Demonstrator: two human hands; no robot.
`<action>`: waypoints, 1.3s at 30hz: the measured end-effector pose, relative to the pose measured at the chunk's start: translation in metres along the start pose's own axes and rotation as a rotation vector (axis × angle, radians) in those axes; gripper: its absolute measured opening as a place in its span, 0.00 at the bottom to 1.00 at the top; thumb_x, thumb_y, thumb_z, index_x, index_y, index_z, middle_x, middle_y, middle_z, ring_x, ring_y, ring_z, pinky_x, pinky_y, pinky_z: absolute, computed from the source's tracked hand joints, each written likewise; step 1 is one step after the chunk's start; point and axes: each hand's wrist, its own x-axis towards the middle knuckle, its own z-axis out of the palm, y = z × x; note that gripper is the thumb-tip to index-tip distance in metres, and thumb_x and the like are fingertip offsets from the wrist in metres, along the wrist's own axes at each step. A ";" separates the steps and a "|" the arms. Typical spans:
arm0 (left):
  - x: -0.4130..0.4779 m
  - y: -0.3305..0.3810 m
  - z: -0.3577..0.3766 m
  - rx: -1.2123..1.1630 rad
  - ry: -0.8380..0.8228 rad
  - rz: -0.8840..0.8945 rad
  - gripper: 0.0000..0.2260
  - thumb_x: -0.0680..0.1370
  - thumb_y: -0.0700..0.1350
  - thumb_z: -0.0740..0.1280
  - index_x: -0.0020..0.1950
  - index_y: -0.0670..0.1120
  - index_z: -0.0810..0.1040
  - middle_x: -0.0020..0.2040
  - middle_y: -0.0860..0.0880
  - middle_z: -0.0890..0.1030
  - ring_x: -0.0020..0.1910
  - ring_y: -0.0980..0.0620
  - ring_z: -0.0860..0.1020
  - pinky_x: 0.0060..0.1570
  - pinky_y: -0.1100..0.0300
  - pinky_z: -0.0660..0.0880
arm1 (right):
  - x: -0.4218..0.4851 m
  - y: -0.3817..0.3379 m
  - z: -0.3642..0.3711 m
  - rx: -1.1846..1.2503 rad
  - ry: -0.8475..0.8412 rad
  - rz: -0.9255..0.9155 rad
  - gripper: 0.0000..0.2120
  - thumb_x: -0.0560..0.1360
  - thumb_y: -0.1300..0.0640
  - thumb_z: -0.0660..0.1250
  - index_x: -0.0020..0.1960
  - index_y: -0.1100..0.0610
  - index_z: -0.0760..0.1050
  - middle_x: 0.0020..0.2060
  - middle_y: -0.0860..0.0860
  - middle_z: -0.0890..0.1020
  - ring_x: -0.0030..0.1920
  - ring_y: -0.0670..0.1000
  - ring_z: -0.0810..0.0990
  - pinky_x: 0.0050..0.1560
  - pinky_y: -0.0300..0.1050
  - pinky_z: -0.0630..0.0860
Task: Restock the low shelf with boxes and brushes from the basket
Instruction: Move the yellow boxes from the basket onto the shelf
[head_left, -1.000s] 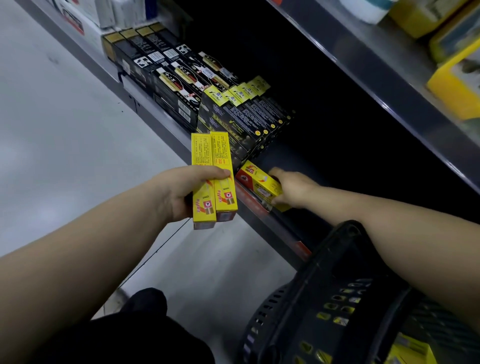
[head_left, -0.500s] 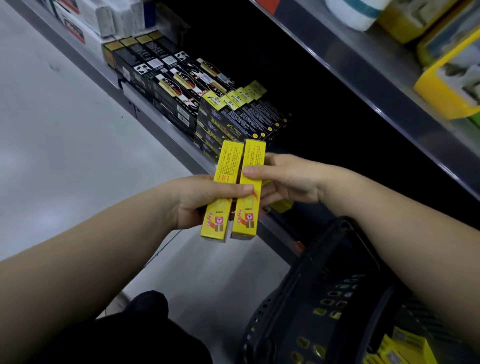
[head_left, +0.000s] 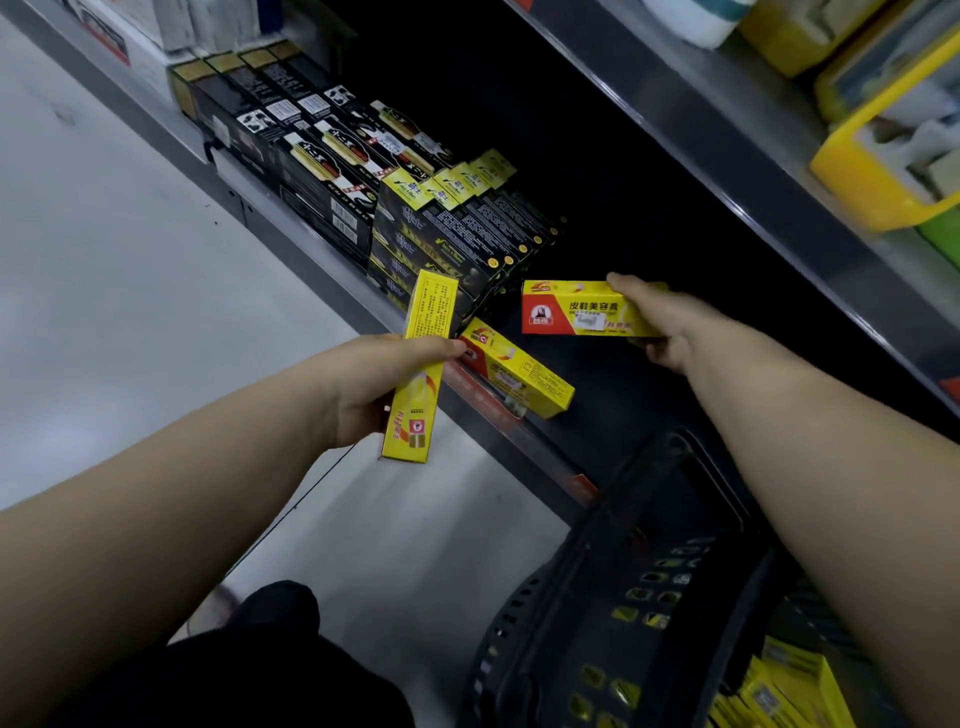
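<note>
The right hand (head_left: 660, 332) grips a long yellow carton (head_left: 576, 314) by one end, thumb on top and fingers curled beneath. It holds the carton flat over the dark low shelf (head_left: 618, 384), just beyond a placed carton (head_left: 519, 376) that lies at the shelf's front lip between the two hands. The left hand (head_left: 374, 387) clasps a spare carton (head_left: 422, 364) upright around its middle, out over the floor. To my eye the step is laying the right-hand carton down beside the placed one. It would go best lowered level, printed face up, long edge snug against its neighbour and squared to the black boxes (head_left: 441, 244) stacked beyond the left hand. These are light, glossy card sleeves, slim and sharp-cornered, likely to dent under a hard squeeze. The perforated black plastic basket (head_left: 545, 613) sits under the right forearm, with more yellow packs (head_left: 779, 691) inside.
</note>
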 end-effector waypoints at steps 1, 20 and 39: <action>0.001 0.000 0.000 -0.011 0.008 -0.003 0.11 0.73 0.50 0.70 0.50 0.47 0.74 0.43 0.46 0.76 0.41 0.49 0.75 0.44 0.54 0.74 | 0.003 0.002 0.004 0.000 0.023 -0.026 0.15 0.71 0.40 0.68 0.41 0.51 0.72 0.37 0.47 0.77 0.35 0.45 0.73 0.34 0.37 0.65; 0.010 -0.004 0.002 -0.057 0.007 -0.013 0.15 0.72 0.47 0.70 0.56 0.45 0.74 0.42 0.46 0.77 0.40 0.50 0.76 0.38 0.56 0.73 | 0.001 0.024 0.051 -0.862 -0.351 -0.140 0.38 0.71 0.58 0.73 0.74 0.54 0.56 0.64 0.58 0.72 0.56 0.56 0.76 0.55 0.51 0.77; 0.009 0.000 0.010 0.102 -0.117 -0.014 0.13 0.72 0.44 0.70 0.55 0.44 0.78 0.48 0.46 0.79 0.45 0.50 0.77 0.40 0.58 0.74 | -0.050 -0.020 0.030 -0.778 -0.559 -0.685 0.48 0.61 0.58 0.79 0.72 0.41 0.57 0.71 0.52 0.63 0.69 0.52 0.65 0.63 0.43 0.67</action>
